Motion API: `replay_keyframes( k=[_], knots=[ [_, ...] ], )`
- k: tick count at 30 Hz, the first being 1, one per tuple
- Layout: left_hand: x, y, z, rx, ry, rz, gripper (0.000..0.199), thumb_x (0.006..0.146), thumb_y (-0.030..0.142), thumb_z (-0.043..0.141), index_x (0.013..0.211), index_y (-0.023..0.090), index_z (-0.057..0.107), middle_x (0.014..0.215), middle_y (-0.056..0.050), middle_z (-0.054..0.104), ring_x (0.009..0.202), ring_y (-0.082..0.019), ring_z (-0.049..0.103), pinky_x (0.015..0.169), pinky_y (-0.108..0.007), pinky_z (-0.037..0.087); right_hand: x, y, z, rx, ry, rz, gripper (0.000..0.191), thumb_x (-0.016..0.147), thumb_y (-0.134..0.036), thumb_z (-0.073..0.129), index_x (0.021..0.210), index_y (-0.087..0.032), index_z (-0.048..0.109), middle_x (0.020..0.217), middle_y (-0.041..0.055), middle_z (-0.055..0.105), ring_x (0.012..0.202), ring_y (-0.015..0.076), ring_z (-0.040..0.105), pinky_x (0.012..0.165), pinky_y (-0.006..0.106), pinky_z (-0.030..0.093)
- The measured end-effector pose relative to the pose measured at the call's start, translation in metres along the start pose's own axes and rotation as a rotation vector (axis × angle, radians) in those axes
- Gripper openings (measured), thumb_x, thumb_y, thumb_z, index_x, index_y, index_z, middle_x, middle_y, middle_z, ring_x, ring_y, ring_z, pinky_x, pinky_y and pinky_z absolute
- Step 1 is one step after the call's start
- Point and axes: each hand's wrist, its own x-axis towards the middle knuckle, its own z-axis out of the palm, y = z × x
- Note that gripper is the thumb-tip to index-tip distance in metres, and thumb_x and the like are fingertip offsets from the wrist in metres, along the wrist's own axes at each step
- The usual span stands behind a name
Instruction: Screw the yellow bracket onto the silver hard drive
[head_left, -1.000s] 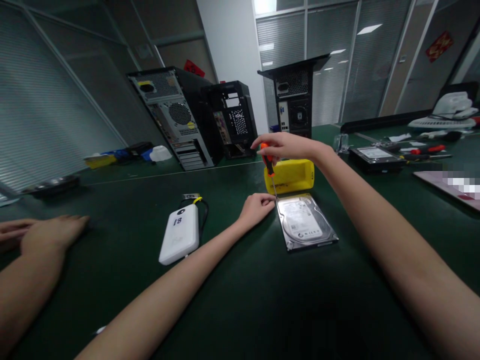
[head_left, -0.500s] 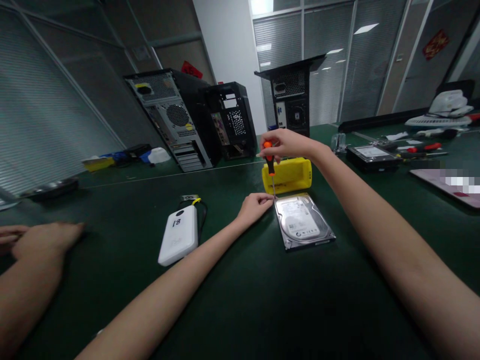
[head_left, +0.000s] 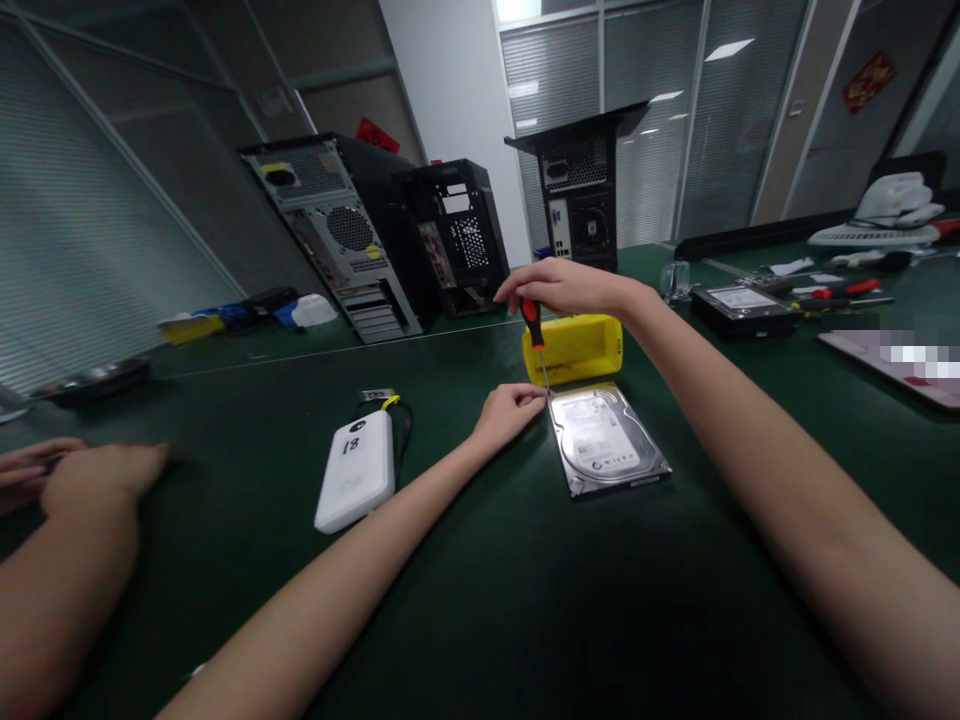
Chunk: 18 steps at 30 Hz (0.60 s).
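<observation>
Hard drive (head_left: 609,440) is label-up, long axis running away from the person. Right hand (head_left: 551,287) grips the screwdriver (head_left: 532,325), tip at the drive's far-left corner. Left hand (head_left: 508,412) is nearer that corner, fingers curled; can't tell if they're pinching anything.

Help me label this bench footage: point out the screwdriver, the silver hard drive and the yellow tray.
Screwdriver (head_left: 533,325): head view, on its handle, below the fingers.
Silver hard drive (head_left: 604,438): head view, on its top label.
Yellow tray (head_left: 586,350): head view, on its inner surface.
</observation>
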Motion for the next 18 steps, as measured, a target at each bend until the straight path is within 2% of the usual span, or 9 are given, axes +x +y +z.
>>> replay_keyframes(
  k=[3,8,13,18],
  knots=[
    [0.0007,-0.0014,0.0006,-0.009,0.005,-0.003,0.032,0.079,0.032,0.053,0.101,0.017,0.072,0.079,-0.004,0.071,0.073,-0.018,0.061,0.07,-0.026,0.045,-0.0008,0.0005,-0.0016,0.01,-0.006,0.036,0.036,0.09,-0.02,0.039,0.116,-0.01,0.06,0.096,0.0084,0.064,0.078,0.0116,0.057,0.065,0.021,0.042],
    [0.0007,-0.0024,0.0004,-0.004,-0.004,0.002,0.033,0.08,0.033,0.052,0.101,0.018,0.072,0.077,-0.003,0.07,0.071,-0.018,0.06,0.068,-0.025,0.044,-0.0033,0.0041,-0.0017,0.031,-0.002,0.081,0.033,0.09,-0.03,0.044,0.117,-0.014,0.055,0.089,0.0054,0.062,0.053,0.0065,0.047,0.047,0.02,0.038],
    [0.0003,-0.0015,0.0001,0.001,-0.006,0.01,0.033,0.08,0.033,0.052,0.101,0.018,0.072,0.078,-0.004,0.071,0.07,-0.017,0.06,0.067,-0.024,0.044,-0.0032,0.0034,-0.0014,0.053,0.006,0.068,0.024,0.087,-0.031,0.05,0.1,-0.012,0.058,0.084,0.0052,0.062,0.051,0.0053,0.047,0.048,0.02,0.04],
    [0.0006,-0.0024,0.0001,0.015,0.002,0.019,0.033,0.081,0.034,0.051,0.099,0.019,0.073,0.071,-0.002,0.068,0.064,-0.016,0.057,0.062,-0.024,0.041,-0.001,0.0031,-0.0025,0.062,-0.008,0.055,0.025,0.084,-0.032,0.053,0.096,-0.012,0.062,0.08,0.0048,0.062,0.051,0.0056,0.048,0.05,0.021,0.04]
  ],
)
